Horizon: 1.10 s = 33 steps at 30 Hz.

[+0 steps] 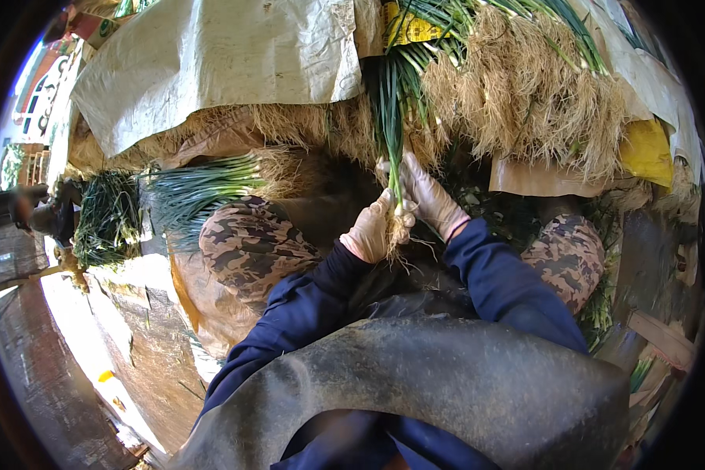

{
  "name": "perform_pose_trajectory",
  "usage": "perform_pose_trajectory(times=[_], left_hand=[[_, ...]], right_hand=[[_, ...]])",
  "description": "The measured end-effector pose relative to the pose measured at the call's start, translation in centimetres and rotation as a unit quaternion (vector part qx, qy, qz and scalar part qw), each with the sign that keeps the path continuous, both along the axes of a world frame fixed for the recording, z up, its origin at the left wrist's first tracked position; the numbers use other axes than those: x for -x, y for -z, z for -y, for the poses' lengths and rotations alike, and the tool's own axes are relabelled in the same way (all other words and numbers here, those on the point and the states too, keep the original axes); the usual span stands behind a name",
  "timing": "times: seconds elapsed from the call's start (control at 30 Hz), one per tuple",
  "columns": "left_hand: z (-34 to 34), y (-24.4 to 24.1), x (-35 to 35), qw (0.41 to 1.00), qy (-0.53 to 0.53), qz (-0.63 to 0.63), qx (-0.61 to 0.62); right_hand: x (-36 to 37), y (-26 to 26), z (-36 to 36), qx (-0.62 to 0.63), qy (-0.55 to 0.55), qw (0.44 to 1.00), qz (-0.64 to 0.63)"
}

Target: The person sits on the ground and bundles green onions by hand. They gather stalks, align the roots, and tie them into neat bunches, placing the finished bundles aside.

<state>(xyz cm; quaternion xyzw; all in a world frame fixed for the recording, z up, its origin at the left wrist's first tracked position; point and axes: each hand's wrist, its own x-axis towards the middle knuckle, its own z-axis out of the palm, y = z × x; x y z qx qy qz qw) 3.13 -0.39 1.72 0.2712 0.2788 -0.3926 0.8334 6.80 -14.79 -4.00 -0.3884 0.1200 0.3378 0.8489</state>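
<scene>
Both hands wear pale thin gloves and meet over my lap. My left hand [371, 228] is closed on a small bunch of green onions [395, 176] near its white bulbs, with the roots hanging down. My right hand [426, 191] lies against the right side of the same stalks, its fingers partly hidden behind them; whether it grips them is unclear. The bunch stands leaves away from me. Beyond it is a large pile of green onions with long tan roots [523, 88]. Left of my hands, above my knee, lies a row of green onions [211, 176].
A pale sheet [223, 59] covers part of the pile. Camouflage-clad knees [252, 247] flank my hands, and a dark apron [411, 364] covers my lap. Dark green leaves [108, 217] are heaped at left. A yellow sack [646, 153] hangs at right.
</scene>
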Motion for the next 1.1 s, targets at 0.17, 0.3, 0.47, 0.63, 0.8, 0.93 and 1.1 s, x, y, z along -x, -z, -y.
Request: perform_pose_trajectory(times=[0.17,0.3,0.47,0.63,0.8,0.93,1.1], left_hand=[[-2.2,3.5,0.0,0.995,0.040,0.064,-0.072],[-1.1,2.7,-1.0,0.974,-0.068,0.051,-0.210],[-1.1,3.0,-1.2,0.941,-0.082,0.202,-0.260],[-0.9,3.8,-1.0,0.954,-0.019,0.159,-0.254],[-3.7,8.0,-1.9,0.822,-0.124,0.291,-0.474],[-1.6,5.0,-1.5,0.951,-0.140,0.173,-0.214],[-2.0,4.3,-1.9,0.983,-0.071,0.132,-0.108]], right_hand=[[-2.1,1.7,-2.8,0.480,0.045,0.846,0.228],[3.0,4.5,-0.6,0.618,-0.270,0.696,0.245],[4.7,6.4,1.5,0.617,-0.454,0.614,0.189],[-6.7,13.2,-3.9,0.542,-0.089,0.831,0.091],[-7.9,8.6,-5.0,0.181,0.051,0.980,0.060],[-3.3,2.2,-3.5,-0.063,0.096,0.993,0.000],[-2.0,4.0,-1.5,0.128,0.097,0.979,0.122]])
